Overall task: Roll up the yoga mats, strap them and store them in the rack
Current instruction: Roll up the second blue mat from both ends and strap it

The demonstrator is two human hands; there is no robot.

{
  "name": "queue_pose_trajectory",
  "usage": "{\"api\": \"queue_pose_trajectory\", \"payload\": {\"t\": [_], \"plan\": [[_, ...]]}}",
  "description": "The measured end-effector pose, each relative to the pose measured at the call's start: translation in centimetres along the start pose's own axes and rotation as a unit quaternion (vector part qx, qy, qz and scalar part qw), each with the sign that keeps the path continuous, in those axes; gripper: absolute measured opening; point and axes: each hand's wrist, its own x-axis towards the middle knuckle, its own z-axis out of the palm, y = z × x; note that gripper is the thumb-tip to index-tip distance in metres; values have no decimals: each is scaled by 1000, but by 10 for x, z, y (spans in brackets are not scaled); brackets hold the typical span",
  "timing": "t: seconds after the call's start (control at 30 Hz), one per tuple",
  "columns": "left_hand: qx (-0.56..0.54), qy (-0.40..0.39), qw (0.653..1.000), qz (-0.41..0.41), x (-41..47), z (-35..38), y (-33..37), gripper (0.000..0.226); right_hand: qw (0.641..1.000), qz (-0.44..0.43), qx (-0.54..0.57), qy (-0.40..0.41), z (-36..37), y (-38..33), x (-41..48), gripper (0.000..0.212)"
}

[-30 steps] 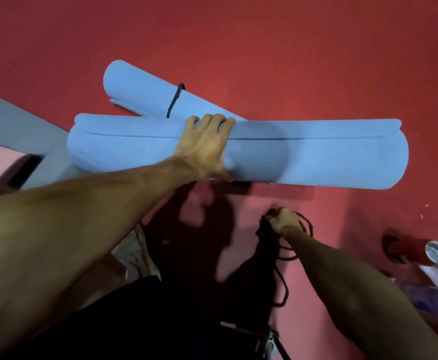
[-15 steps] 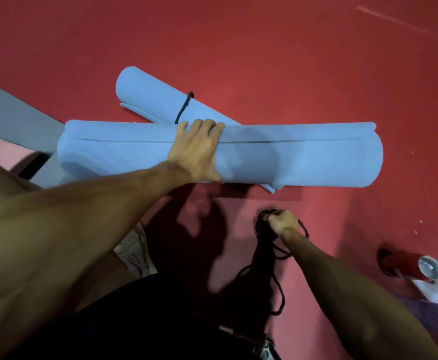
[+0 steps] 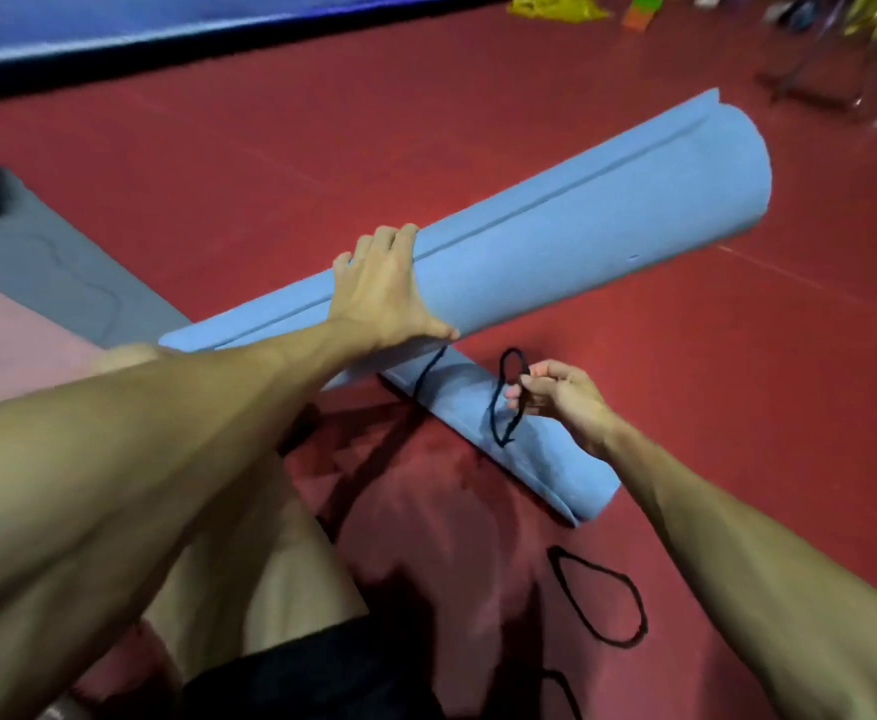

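Light blue rolled mats (image 3: 571, 241), black cord loops (image 3: 600, 597), red floor (image 3: 478, 122), grey mat (image 3: 62, 267)

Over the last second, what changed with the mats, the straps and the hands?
The right hand rose from the straps on the floor, pinching one strap loop. The left hand swung the top mat, raising its right end. Unchanged: its grip on that mat's middle; the strapped mat lies underneath.

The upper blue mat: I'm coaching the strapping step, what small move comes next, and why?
Probably carry the black loop to the far end of the upper mat and slip it over: the left hand grips that roll, which shows no strap, while the right hand pinches the loop over the lower mat.
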Motion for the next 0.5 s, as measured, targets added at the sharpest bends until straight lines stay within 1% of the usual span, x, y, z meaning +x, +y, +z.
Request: {"api": "queue_pose_trajectory", "payload": {"t": [0.1, 0.23, 0.37, 0.5], "plan": [[-27, 38, 998, -35, 6, -43, -27, 109, 998, -45, 8, -48, 35, -54, 14, 17], [-53, 109, 989, -88, 0, -96, -71, 113, 990, -91, 38, -99, 93, -117, 29, 13], [-76, 172, 971, -148, -20, -145, -121, 111, 977, -110, 108, -146, 159, -175, 29, 15], [-93, 238, 943, -213, -57, -177, -173, 104, 952, -121, 167, -226, 231, -227, 20, 17]]}}
